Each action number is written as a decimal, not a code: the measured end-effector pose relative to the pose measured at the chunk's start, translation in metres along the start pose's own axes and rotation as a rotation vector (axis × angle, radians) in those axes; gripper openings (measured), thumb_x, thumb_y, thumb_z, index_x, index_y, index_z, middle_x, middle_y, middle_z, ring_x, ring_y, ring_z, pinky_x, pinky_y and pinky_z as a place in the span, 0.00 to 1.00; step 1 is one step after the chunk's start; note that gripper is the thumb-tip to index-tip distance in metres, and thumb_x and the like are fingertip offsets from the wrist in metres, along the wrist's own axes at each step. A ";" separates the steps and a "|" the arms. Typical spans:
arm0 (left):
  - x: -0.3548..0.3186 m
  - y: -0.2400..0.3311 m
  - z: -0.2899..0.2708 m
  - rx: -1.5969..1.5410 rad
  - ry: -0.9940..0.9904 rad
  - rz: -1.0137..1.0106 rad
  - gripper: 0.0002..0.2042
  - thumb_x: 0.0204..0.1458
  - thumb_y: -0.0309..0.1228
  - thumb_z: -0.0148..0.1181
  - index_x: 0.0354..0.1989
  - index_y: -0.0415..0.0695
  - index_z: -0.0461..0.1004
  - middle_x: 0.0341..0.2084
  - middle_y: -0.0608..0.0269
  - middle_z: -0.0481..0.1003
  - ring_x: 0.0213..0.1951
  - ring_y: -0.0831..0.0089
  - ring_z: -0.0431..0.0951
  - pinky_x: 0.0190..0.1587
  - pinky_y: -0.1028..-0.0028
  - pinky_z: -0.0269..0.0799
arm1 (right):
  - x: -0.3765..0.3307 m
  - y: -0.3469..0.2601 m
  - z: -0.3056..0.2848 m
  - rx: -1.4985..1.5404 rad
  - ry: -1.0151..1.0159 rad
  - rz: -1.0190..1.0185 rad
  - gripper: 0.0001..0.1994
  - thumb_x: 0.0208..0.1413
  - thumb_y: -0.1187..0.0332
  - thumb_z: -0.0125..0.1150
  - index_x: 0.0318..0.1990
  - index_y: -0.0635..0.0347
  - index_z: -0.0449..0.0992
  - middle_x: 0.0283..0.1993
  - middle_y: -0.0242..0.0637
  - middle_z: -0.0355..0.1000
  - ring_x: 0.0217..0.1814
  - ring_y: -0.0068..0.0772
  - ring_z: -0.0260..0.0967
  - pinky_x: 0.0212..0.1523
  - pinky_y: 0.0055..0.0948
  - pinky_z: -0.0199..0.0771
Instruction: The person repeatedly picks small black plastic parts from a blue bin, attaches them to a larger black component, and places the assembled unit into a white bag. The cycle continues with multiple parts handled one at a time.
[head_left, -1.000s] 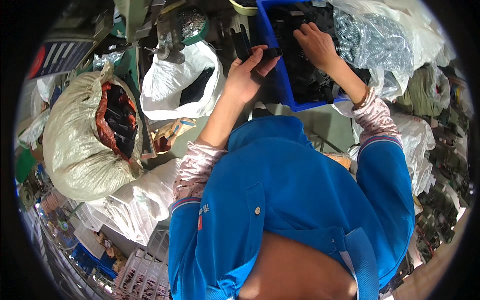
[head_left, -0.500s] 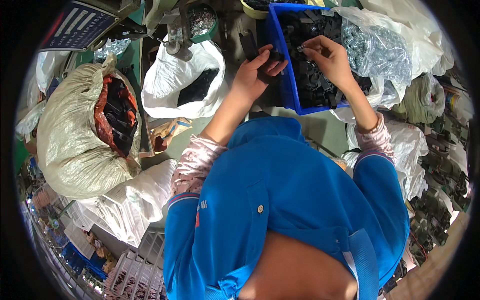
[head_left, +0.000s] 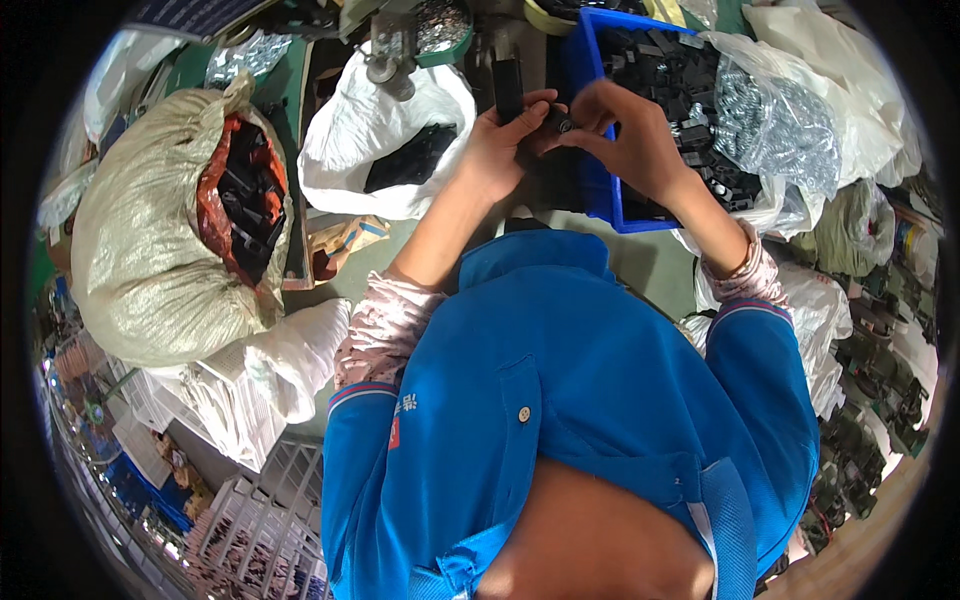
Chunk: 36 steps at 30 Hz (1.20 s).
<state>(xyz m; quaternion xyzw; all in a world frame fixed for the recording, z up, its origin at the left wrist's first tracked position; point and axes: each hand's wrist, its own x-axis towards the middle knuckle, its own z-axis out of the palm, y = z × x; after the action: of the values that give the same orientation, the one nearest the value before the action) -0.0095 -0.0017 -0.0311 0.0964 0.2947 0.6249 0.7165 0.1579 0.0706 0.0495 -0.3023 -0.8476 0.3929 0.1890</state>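
My left hand (head_left: 505, 145) is closed around a long black rectangular part (head_left: 508, 88), which stands upright out of the fist. My right hand (head_left: 632, 138) has come up against it, thumb and fingertips pinching a small round metal piece (head_left: 566, 126), perhaps a spring, at the left fingers. Partly hidden behind the right hand is a blue bin (head_left: 600, 205) heaped with small black plastic parts (head_left: 650, 70). A clear plastic bag (head_left: 775, 125) of shiny coiled metal pieces lies over the bin's right side.
Left of my hands, a white sack (head_left: 330, 150) holds black parts beneath a metal machine piece (head_left: 388, 65). A green tub (head_left: 445, 50) of small metal bits sits at the back. Farther left bulges a large woven sack (head_left: 150, 230) with an orange lining.
My right hand has moved left from over the blue bin to my left hand, carrying the small metal piece. The long black part is now more upright. The whole view has shifted slightly.
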 end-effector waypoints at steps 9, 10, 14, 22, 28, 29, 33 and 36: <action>-0.038 0.042 -0.026 0.134 0.212 0.201 0.12 0.50 0.23 0.64 0.41 0.35 0.71 0.28 0.59 0.76 0.29 0.75 0.76 0.32 0.78 0.74 | 0.049 0.003 0.053 0.073 -0.094 -0.062 0.24 0.46 0.50 0.67 0.46 0.59 0.77 0.37 0.42 0.74 0.36 0.39 0.73 0.39 0.35 0.73; -0.046 0.042 -0.028 0.182 0.240 0.241 0.11 0.49 0.23 0.65 0.40 0.35 0.72 0.28 0.60 0.76 0.29 0.76 0.76 0.32 0.79 0.73 | 0.053 0.004 0.061 -0.024 -0.092 -0.113 0.23 0.46 0.54 0.68 0.46 0.60 0.77 0.37 0.41 0.73 0.35 0.36 0.73 0.38 0.33 0.73; -0.072 0.041 -0.042 0.334 0.341 0.326 0.13 0.47 0.19 0.66 0.41 0.34 0.74 0.29 0.59 0.77 0.30 0.77 0.75 0.33 0.80 0.71 | 0.064 0.002 0.092 -0.122 -0.129 -0.228 0.23 0.44 0.62 0.71 0.47 0.62 0.73 0.38 0.41 0.69 0.33 0.30 0.73 0.33 0.27 0.74; -0.102 0.056 -0.055 0.327 0.424 0.441 0.10 0.54 0.24 0.60 0.43 0.32 0.73 0.32 0.55 0.78 0.36 0.66 0.81 0.41 0.74 0.77 | 0.083 -0.001 0.107 0.682 -0.498 0.221 0.18 0.55 0.67 0.62 0.51 0.65 0.71 0.38 0.38 0.73 0.37 0.25 0.73 0.38 0.23 0.74; -0.096 0.052 -0.061 0.415 0.481 0.594 0.08 0.52 0.21 0.61 0.38 0.30 0.75 0.32 0.54 0.78 0.34 0.67 0.81 0.39 0.75 0.79 | 0.082 0.006 0.117 0.945 -0.361 0.314 0.14 0.57 0.72 0.58 0.50 0.68 0.72 0.38 0.36 0.74 0.36 0.24 0.73 0.41 0.23 0.73; -0.095 0.052 -0.060 0.433 0.503 0.597 0.08 0.52 0.21 0.61 0.38 0.29 0.75 0.32 0.54 0.78 0.34 0.67 0.81 0.38 0.75 0.79 | 0.080 0.007 0.118 0.969 -0.350 0.299 0.14 0.57 0.72 0.59 0.50 0.68 0.73 0.38 0.36 0.74 0.37 0.23 0.72 0.41 0.23 0.73; -0.090 0.054 -0.058 0.456 0.529 0.586 0.08 0.52 0.21 0.61 0.38 0.29 0.73 0.31 0.53 0.77 0.34 0.65 0.81 0.38 0.75 0.80 | 0.071 0.002 0.117 0.804 -0.245 0.095 0.13 0.55 0.73 0.60 0.48 0.67 0.74 0.38 0.36 0.75 0.37 0.23 0.72 0.39 0.22 0.72; -0.086 0.054 -0.052 0.398 0.505 0.556 0.10 0.52 0.22 0.61 0.41 0.31 0.73 0.31 0.55 0.77 0.32 0.69 0.80 0.33 0.78 0.78 | 0.072 0.009 0.109 0.752 -0.211 0.055 0.13 0.57 0.72 0.59 0.49 0.66 0.75 0.37 0.35 0.76 0.36 0.22 0.72 0.39 0.21 0.71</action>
<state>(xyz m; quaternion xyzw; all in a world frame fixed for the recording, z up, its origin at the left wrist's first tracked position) -0.0873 -0.0845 -0.0197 0.1524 0.5387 0.7292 0.3935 0.0461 0.0624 -0.0192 -0.1924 -0.6509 0.7099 0.1878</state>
